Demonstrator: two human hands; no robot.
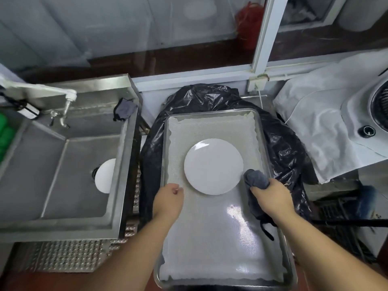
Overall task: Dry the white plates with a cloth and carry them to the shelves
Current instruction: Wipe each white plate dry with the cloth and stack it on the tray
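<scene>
A white plate lies flat on the lined metal tray. The right hand grips a grey cloth touching the plate's near right rim. The left hand hovers near the plate's left edge, fingers loosely curled, holding nothing. Another white plate lies in the sink at left.

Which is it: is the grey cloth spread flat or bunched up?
Bunched up: the right hand grips the cloth in a wad beside the plate.
</scene>
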